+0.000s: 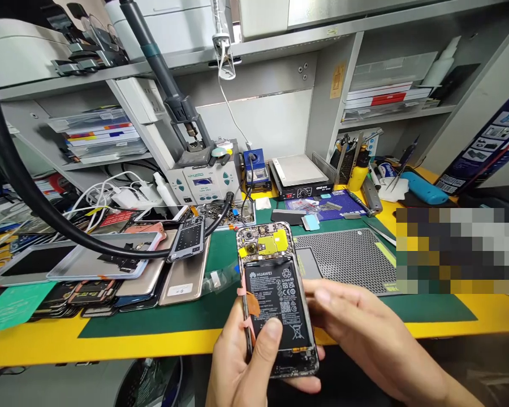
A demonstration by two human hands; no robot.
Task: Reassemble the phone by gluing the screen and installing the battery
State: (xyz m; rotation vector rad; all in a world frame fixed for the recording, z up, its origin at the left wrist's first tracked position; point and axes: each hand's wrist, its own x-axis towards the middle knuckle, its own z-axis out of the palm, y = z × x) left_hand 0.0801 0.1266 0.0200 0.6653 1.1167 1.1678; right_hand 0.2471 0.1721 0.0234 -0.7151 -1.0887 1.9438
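An opened smartphone (285,311) lies tilted in my left hand (252,362), its back cover off. My left fingers wrap under it, and the thumb presses on the black Huawei battery (275,294). Yellow stickers (274,243) mark the circuit board beside the two camera lenses at the top. Pink tabs and an orange piece of film (253,305) stick out along the left edge. At the phone's right edge is my right hand (356,316), fingers stretched toward it, some partly hidden behind the phone; whether they touch it I cannot tell.
Phones and covers (144,265) are stacked at the left on the green mat (224,316). A thick black hose (34,198) arches over them. Behind stand a soldering station (206,183) and a hot plate (303,175). A perforated pad (348,260) lies right of the phone.
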